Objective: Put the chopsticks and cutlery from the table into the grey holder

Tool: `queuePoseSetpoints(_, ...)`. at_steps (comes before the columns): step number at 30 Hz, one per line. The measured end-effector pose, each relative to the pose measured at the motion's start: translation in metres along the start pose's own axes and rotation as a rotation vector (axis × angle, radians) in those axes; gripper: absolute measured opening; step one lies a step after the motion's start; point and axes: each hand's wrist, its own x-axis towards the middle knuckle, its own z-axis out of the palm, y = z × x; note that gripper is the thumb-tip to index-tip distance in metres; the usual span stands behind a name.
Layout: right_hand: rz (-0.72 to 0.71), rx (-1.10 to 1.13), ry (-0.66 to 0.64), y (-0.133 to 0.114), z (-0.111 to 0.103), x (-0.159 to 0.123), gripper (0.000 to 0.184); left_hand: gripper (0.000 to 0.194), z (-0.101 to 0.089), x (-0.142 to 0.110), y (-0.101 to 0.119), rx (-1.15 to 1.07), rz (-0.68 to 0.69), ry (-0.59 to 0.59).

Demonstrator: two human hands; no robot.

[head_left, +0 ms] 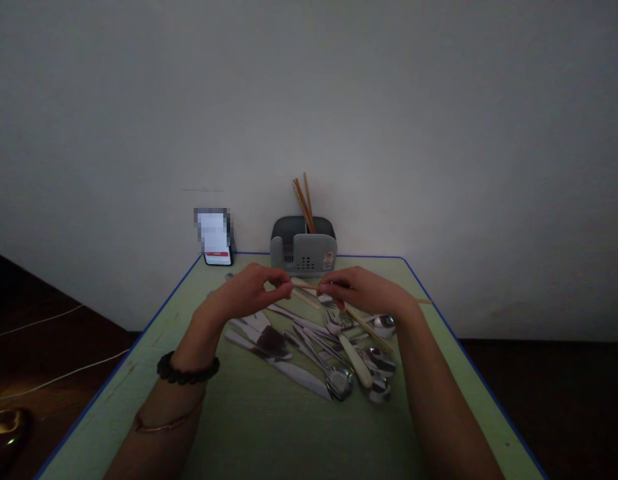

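My left hand (256, 290) pinches one end of a light wooden chopstick (305, 287) between thumb and fingers. My right hand (359, 290) is closed on the same chopstick a little to the right, above the cutlery pile. A wooden tip (423, 301) shows past my right wrist; whether it belongs to that chopstick is hidden. Below the hands lie spoons (340, 381), forks (333, 321), table knives (301, 379) and a white-handled piece (356, 362). Another chopstick (371, 328) slants across the pile under my right hand.
Against the wall stands a grey cutlery holder (313, 257) with several chopsticks (303, 200) upright in its right compartment. A lit phone (216, 237) leans at the back left. The green table (289, 440) has a blue edge; white cables (63, 373) run along the floor at left.
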Motion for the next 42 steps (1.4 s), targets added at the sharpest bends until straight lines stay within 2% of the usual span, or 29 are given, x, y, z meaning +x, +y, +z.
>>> queuePoseSetpoints(10, 0.002, -0.007, -0.004, -0.0006, 0.0010, 0.0013, 0.029, 0.028, -0.0011, -0.0001, 0.0033, 0.005, 0.016, 0.001)
queuePoseSetpoints(24, 0.019, -0.010, -0.019, 0.0016, 0.0006, 0.0004, 0.030, 0.030, 0.0006, 0.0002, 0.0003, -0.031, -0.029, -0.020)
queuePoseSetpoints(42, -0.019, -0.005, -0.014, 0.0031, 0.0017, 0.0015, 0.029, 0.030, 0.0002, 0.0000, -0.0008, -0.036, -0.018, -0.047)
